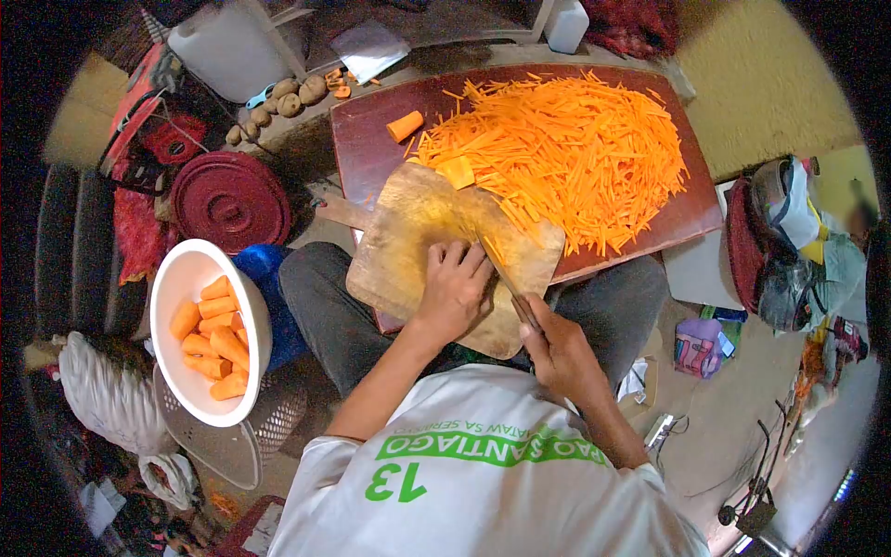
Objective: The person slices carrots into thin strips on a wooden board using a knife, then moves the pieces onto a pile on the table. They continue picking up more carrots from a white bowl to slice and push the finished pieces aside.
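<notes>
A worn wooden cutting board [390, 246] lies across my lap and the near edge of a dark red table [367, 139]. My right hand [561, 351] is closed round the handle of a knife [506, 274], whose blade rests on the board. Beside the blade, my left hand [455, 286] presses on the board with curled fingers; whatever lies under them is hidden. A few thin carrot strips [493, 249] sit along the blade. Behind the board spreads a large heap of carrot strips [594, 158]. An orange block [456, 172] lies at the board's far edge, and a carrot piece [405, 126] on the table.
At the left stands a white bowl [162, 325] with several peeled carrot pieces [223, 339]. A dark red round lid [230, 202] is behind it. Several brown potatoes [289, 104] lie beyond the table's left side. Plastic bags [789, 288] are at the right.
</notes>
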The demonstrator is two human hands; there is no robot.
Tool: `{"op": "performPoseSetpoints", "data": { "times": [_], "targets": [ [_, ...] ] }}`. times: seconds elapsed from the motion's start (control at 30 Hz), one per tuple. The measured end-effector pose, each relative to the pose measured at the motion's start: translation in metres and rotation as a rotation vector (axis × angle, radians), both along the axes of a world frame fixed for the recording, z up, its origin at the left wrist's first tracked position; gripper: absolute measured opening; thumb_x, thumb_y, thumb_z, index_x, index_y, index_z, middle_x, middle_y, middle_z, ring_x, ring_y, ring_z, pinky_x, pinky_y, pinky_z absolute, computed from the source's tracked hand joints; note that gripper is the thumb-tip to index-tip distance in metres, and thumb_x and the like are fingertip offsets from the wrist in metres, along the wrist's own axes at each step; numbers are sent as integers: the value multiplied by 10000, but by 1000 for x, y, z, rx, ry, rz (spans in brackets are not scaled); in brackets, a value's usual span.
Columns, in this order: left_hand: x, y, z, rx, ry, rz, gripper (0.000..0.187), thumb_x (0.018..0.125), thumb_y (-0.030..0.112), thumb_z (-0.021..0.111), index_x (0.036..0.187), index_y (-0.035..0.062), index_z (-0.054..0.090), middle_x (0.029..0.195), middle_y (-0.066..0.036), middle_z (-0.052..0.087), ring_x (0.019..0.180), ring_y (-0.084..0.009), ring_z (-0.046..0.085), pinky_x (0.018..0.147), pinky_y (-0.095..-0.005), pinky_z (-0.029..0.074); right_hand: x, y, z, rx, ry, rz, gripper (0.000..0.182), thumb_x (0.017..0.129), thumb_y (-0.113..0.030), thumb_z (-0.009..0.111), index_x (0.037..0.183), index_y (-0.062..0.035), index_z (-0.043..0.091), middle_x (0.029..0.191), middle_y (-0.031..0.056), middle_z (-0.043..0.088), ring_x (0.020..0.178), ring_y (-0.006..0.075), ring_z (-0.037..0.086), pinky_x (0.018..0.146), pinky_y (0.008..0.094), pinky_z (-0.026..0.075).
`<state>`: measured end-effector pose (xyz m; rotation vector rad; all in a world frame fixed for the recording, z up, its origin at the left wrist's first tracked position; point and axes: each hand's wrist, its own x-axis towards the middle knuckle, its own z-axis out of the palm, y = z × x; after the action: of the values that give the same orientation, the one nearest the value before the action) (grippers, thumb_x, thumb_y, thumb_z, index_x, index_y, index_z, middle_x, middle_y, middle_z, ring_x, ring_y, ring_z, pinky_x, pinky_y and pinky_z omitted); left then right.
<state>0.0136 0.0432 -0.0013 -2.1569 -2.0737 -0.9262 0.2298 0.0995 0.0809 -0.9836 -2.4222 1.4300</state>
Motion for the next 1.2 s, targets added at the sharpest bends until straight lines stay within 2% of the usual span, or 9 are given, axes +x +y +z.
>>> {"op": "performPoseSetpoints", "data": {
  "times": [0.1, 0.2, 0.3, 0.4, 0.6, 0.7, 0.8, 1.1, 1.2],
  "targets": [
    [2, 0, -1, 8, -2, 9, 487, 718, 147, 822, 1174, 12, 714, 1210, -133, 635, 1116, -338, 571, 945, -522, 424, -20, 10, -14, 145, -10, -5, 420, 1075, -115, 570, 1465, 37, 546, 1185, 321, 695, 1110, 455, 711, 949, 452, 550],
    [0, 0, 0, 0, -13, -8, 457, 737, 138, 810, 1164, 0, 719, 1197, -137, 643, 1116, -340, 581, 948, -515, 427, -28, 19, 0, -29, -101, -25, 413, 1077, -122, 561, 1456, 39, 548, 1185, 331, 688, 1108, 470, 702, 949, 440, 547],
    [-1, -2, 3, 15, -3, 6, 417, 769, 120, 787, 1160, -8, 722, 1207, -144, 651, 1113, -346, 591, 958, -513, 429, -11, 13, 10, -15, 24, 2, 412, 1074, -130, 561, 1451, 37, 549, 1170, 346, 684, 1081, 493, 695, 933, 443, 550],
    [-1, -2, -3, 60, 2, 19, 401, 794, 106, 767, 1175, -12, 723, 1231, -153, 655, 1116, -353, 593, 971, -517, 428, -2, 0, 5, -39, -16, -27, 430, 1067, -155, 560, 1464, 5, 512, 1278, 349, 666, 1176, 550, 647, 971, 578, 543],
    [-2, -2, -3, 15, -53, 6, 399, 819, 100, 754, 1202, -6, 723, 1201, -159, 646, 1130, -366, 574, 985, -517, 422, -40, 21, -7, 50, 28, 16, 411, 1068, -128, 555, 1456, 1, 512, 1179, 325, 709, 1111, 546, 677, 902, 567, 570],
    [-1, -3, -3, 6, -81, 36, 367, 819, 93, 751, 1174, 0, 728, 1157, -155, 635, 1119, -369, 568, 984, -519, 423, -26, 20, 4, -25, 86, 0, 376, 1077, -119, 545, 1421, 32, 559, 1109, 314, 685, 1034, 497, 692, 880, 458, 552],
    [2, -2, -8, 26, -104, 53, 335, 815, 86, 754, 1139, 2, 733, 1127, -152, 629, 1103, -369, 570, 982, -522, 425, -9, 10, 7, 10, -40, 25, 364, 1076, -114, 537, 1409, 30, 566, 1100, 304, 689, 1014, 487, 700, 858, 449, 554],
    [-3, -1, -1, 55, -123, 38, 342, 801, 63, 781, 1134, -1, 737, 1169, -147, 661, 1137, -362, 598, 983, -517, 434, -33, 22, -1, -37, 133, -15, 348, 1091, -138, 539, 1409, -4, 576, 1082, 311, 681, 1048, 508, 691, 883, 474, 549],
    [-2, -5, -2, 66, -134, 60, 337, 808, 71, 778, 1133, -7, 738, 1179, -146, 667, 1149, -356, 602, 985, -513, 433, -14, 12, 7, -10, -43, -28, 352, 1089, -133, 550, 1410, 8, 576, 1097, 301, 693, 1031, 489, 701, 869, 442, 557]
  ]
}}
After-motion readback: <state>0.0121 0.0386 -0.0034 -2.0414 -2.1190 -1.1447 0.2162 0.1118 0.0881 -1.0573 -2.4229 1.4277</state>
